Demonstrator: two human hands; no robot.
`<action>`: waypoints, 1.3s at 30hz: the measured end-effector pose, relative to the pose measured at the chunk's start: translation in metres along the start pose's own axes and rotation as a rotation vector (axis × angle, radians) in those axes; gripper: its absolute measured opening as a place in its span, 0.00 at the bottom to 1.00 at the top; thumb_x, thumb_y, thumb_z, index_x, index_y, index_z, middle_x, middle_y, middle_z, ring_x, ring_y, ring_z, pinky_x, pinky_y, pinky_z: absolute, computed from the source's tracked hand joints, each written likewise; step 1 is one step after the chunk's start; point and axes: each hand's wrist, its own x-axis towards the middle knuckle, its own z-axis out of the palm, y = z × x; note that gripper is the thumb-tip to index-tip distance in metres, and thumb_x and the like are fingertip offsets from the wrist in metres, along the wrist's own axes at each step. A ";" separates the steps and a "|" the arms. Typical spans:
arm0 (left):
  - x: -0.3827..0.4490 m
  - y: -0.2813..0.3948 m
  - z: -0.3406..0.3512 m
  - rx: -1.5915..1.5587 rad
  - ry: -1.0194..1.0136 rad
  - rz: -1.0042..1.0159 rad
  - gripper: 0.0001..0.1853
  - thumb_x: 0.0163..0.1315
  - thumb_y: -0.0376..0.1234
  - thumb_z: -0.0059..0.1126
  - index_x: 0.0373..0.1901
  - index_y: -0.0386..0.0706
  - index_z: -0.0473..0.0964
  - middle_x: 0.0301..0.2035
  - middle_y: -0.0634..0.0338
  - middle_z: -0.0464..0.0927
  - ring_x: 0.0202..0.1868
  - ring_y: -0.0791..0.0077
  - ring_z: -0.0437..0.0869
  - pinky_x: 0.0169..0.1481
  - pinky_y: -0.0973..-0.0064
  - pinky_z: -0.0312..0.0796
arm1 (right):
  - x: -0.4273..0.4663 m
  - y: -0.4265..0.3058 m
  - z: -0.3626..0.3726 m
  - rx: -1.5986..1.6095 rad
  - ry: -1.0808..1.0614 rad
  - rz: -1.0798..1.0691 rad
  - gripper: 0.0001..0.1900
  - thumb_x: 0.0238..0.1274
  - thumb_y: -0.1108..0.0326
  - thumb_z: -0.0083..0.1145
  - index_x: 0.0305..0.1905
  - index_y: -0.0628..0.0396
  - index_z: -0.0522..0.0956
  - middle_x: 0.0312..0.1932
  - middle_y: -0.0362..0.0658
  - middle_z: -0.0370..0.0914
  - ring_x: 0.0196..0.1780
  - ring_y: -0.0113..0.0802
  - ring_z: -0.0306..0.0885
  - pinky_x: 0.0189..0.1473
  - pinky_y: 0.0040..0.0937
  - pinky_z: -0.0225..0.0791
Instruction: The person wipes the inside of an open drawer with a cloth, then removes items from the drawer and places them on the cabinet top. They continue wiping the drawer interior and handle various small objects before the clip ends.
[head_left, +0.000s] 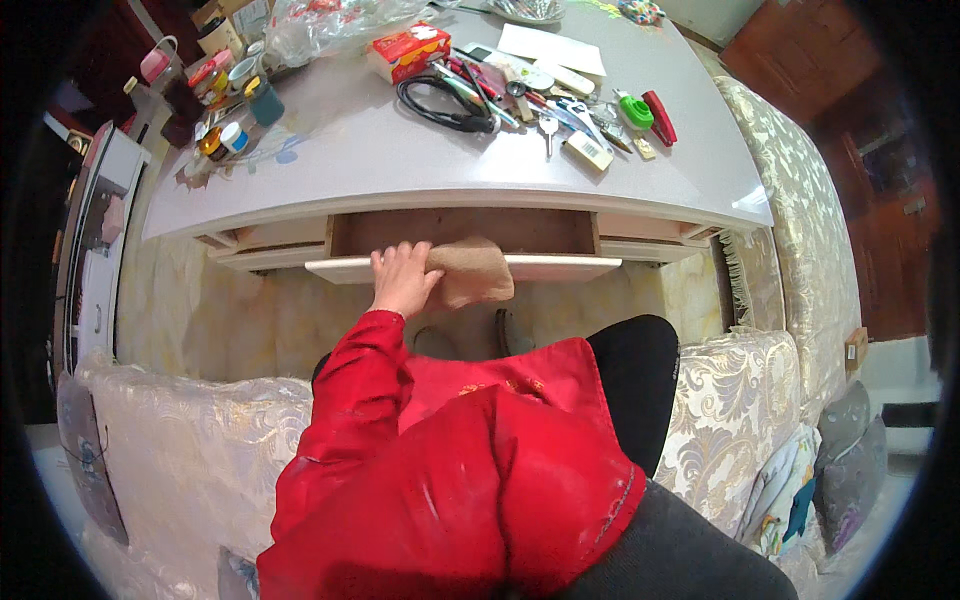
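Observation:
My left hand (401, 279), coming out of a red sleeve, is at the white front panel (562, 268) of a pulled-out drawer. Its fingers reach over the panel's top edge. Between thumb and fingers it holds a folded tan cloth (472, 274), which hangs over the same edge to the right of the hand. Behind the panel the brown inside of the drawer (465, 225) shows. My right hand is out of view.
On the table (337, 165) above the drawer lie a coiled black cable (442, 105), a red box (409, 51), scissors (581, 116), a key (549, 131) and a red stapler (658, 118). Jars (262, 101) and a dark-filled bottle (171, 79) stand left. Patterned sofas (750, 382) flank me.

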 end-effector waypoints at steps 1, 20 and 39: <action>0.000 0.000 -0.001 -0.015 0.005 0.007 0.24 0.58 0.46 0.61 0.54 0.48 0.72 0.46 0.54 0.75 0.52 0.55 0.73 0.59 0.51 0.56 | 0.001 0.001 0.002 0.006 -0.003 0.005 0.31 0.48 0.62 0.64 0.61 0.53 0.71 0.61 0.49 0.69 0.65 0.49 0.65 0.64 0.46 0.58; 0.005 0.005 -0.025 -0.247 0.033 -0.161 0.18 0.54 0.41 0.61 0.48 0.49 0.78 0.46 0.58 0.77 0.56 0.59 0.72 0.64 0.49 0.53 | -0.184 0.137 0.100 -0.402 -0.042 0.981 0.38 0.46 0.64 0.67 0.66 0.54 0.64 0.63 0.47 0.66 0.65 0.46 0.64 0.64 0.45 0.57; 0.017 -0.030 -0.043 -0.595 0.918 -0.418 0.02 0.53 0.31 0.61 0.29 0.44 0.78 0.36 0.59 0.80 0.45 0.57 0.77 0.53 0.61 0.69 | -0.086 0.216 0.120 -0.100 -0.287 0.875 0.26 0.51 0.62 0.61 0.57 0.58 0.71 0.45 0.49 0.76 0.48 0.53 0.73 0.51 0.45 0.68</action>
